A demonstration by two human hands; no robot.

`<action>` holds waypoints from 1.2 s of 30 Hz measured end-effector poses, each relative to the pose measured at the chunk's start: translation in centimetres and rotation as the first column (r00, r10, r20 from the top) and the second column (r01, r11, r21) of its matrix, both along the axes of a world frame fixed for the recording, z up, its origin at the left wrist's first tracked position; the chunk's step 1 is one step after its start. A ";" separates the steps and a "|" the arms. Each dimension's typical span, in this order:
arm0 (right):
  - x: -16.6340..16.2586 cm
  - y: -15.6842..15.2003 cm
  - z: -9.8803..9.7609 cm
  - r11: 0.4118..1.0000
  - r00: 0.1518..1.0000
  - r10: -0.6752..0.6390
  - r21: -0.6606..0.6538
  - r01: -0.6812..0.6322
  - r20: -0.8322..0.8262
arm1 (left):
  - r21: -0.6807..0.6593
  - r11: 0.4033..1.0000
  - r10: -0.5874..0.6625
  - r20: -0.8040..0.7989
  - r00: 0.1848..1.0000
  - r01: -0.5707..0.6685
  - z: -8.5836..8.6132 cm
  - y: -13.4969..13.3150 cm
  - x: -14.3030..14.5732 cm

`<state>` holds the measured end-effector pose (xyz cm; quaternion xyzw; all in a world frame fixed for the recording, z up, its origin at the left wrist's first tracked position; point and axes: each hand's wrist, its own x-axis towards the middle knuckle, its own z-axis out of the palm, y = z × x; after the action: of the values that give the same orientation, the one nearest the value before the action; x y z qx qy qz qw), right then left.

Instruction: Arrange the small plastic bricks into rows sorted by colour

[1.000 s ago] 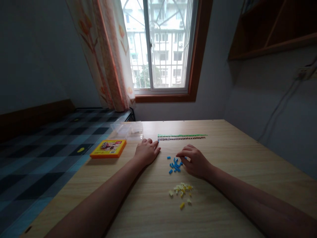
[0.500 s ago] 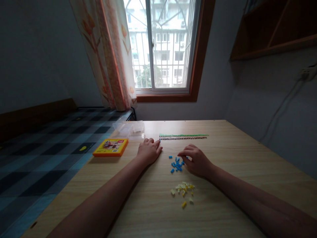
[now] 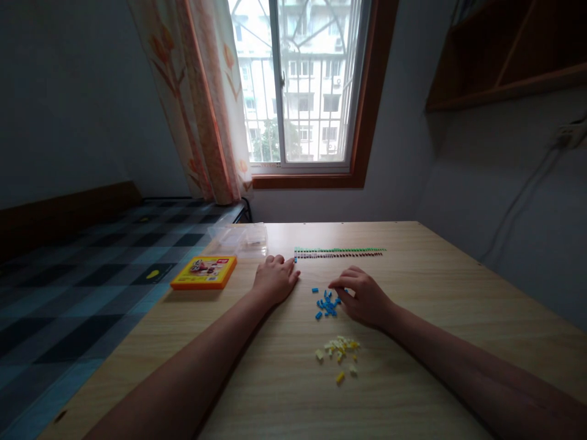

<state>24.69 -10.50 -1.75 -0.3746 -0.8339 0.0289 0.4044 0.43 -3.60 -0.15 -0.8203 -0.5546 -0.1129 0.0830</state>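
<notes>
My left hand [image 3: 274,281] rests on the table, fingers spread. Its index fingertip touches a small blue brick [image 3: 296,260] at the left end of two rows. The far row is of green bricks [image 3: 339,249], the nearer one of dark brown bricks [image 3: 342,255]. Over the right edge of a loose pile of blue bricks [image 3: 328,304] is my right hand [image 3: 360,296], its thumb and fingers curled into a pinch. Whatever lies between those fingertips is too small to make out. Closer to me lies a scattered pile of cream and yellow bricks [image 3: 342,347].
An orange and yellow box [image 3: 204,272] lies at the table's left edge. Behind it stands a clear plastic container [image 3: 252,238]. A bed with a checked cover [image 3: 92,287] adjoins the table [image 3: 435,287] on the left. A window [image 3: 316,91] is beyond.
The view has shifted very slightly. Slightly more of the blue brick at my left index fingertip shows. Both hands stay nearly in place.
</notes>
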 end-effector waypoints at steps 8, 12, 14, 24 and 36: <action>0.0 0.0 -0.1 1.000 1.000 0.002 -0.003 -0.002 -0.008 | 0.030 0.889 -0.454 0.178 0.873 0.456 0.9 -1.8 0.9; 0.1 -0.1 0.0 1.000 1.000 0.000 -0.013 0.000 -0.004 | 0.021 0.841 -0.527 0.253 0.811 0.541 1.1 -2.6 0.9; 0.1 -0.1 0.1 1.000 1.000 0.007 -0.019 -0.007 -0.001 | 0.013 0.838 -0.531 0.254 0.808 0.546 1.1 -2.7 0.9; 0.1 -0.1 0.0 1.000 1.000 0.004 -0.006 -0.004 -0.012 | 0.001 0.911 -0.407 0.173 0.897 0.413 0.8 -2.0 1.1; 0.1 -0.2 0.0 1.000 1.000 0.008 -0.028 -0.008 -0.008 | -0.078 0.993 -0.097 -0.071 0.993 0.092 1.3 -2.3 1.4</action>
<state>24.77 -10.65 -1.72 -0.3769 -0.8332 0.0438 0.4021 1.83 -5.90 1.19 -0.8518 -0.5154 -0.0653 0.0678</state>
